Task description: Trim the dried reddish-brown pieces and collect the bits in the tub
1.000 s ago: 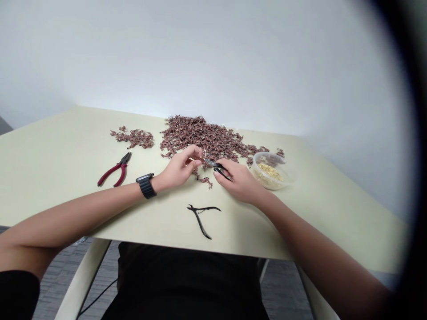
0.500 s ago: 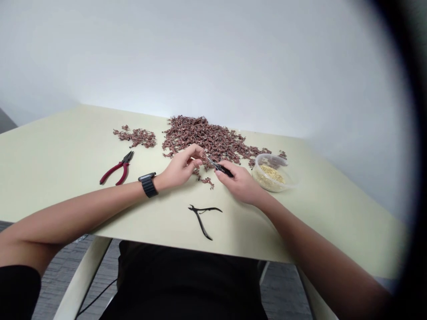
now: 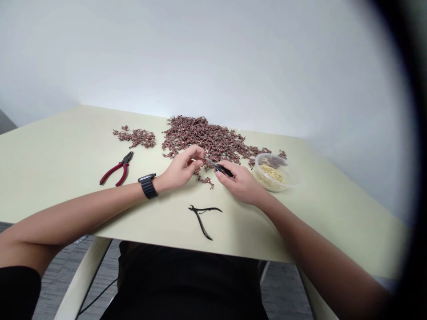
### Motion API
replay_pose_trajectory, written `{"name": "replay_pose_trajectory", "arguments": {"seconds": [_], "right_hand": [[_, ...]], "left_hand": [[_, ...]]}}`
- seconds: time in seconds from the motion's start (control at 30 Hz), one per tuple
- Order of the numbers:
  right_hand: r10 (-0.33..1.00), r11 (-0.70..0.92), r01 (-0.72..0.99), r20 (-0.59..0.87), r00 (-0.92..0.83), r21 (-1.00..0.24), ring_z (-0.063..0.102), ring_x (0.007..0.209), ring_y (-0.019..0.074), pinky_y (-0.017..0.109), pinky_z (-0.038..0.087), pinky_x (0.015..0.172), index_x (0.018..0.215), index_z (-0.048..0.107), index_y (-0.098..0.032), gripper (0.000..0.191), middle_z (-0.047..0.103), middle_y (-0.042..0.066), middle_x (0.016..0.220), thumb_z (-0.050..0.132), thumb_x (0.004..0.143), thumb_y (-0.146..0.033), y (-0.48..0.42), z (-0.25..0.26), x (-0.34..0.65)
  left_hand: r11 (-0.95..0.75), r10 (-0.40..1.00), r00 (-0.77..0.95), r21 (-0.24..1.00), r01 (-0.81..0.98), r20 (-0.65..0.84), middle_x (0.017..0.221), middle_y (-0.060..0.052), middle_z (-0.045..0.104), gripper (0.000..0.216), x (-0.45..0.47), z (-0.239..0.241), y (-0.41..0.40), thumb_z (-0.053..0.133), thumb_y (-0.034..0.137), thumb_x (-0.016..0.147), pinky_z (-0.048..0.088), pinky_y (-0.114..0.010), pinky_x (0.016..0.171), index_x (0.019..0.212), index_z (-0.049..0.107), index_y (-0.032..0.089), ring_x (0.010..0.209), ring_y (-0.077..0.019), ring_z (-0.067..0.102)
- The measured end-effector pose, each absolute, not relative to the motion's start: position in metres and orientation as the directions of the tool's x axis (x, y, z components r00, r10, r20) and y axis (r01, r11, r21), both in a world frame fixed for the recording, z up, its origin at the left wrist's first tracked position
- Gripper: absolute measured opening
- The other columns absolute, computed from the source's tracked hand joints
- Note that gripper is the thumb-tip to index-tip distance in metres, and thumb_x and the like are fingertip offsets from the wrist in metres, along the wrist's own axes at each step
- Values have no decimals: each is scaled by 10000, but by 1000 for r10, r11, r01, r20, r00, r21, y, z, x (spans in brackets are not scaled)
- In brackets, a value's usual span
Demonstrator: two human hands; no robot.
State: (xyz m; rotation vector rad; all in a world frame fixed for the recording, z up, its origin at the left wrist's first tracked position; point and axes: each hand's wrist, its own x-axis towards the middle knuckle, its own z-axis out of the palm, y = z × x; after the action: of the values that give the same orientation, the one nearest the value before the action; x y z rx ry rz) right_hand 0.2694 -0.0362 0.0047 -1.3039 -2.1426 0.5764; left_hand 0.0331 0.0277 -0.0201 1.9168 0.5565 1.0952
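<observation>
My left hand (image 3: 182,168), with a dark watch (image 3: 147,184) on its wrist, is closed in a pinch in front of the large pile. Something tiny with a yellowish glint shows at its fingertips, too small to name. My right hand (image 3: 240,182) grips a black-handled tool with a slim silver tip (image 3: 223,169), which points left and reaches the left fingertips. Its jaws are too small to make out. Just below the hands lie a few loose reddish-brown pieces with thin wire-like ends (image 3: 206,181). Behind them spreads the large pile of such pieces (image 3: 203,135).
A clear round tub (image 3: 290,183) with small gold-coloured bits stands right of my right hand. Red-handled pliers (image 3: 122,170) lie at the left, below a smaller pile of brown pieces (image 3: 140,138). Black nippers (image 3: 201,218) lie spread near the table's front edge. A wall rises behind.
Both hands stay at nearly the same spot, with only a slight shift of the left fingers. A yellowish glint shows more plainly at the left fingertips. Everything on the table is unmoved.
</observation>
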Motion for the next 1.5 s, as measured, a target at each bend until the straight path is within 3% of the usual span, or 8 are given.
{"name": "replay_pose_trajectory", "arguments": {"seconds": [0.3,1.5], "right_hand": [[897,436,670,235,-374,-601,487,664,148,298,357,644,1138,655,-208,292,620,3,855,519,1022,-439,-39,9,269],[891,448,677,230,-391,-584,478,657,140,293,350,638,1082,638,-205,259,552,-15,796,524,1016,-428,-39,12,270]], "left_hand": [[-576,700,522,817,11,487,1017,-50,601,127,32,-20,27,579,292,1016,553,-283,762,1105,534,213,838,-143,601],[-573,689,528,819,-23,497,1057,-58,597,134,32,-23,29,564,299,1027,598,-291,743,1124,545,209,855,-142,631]]}}
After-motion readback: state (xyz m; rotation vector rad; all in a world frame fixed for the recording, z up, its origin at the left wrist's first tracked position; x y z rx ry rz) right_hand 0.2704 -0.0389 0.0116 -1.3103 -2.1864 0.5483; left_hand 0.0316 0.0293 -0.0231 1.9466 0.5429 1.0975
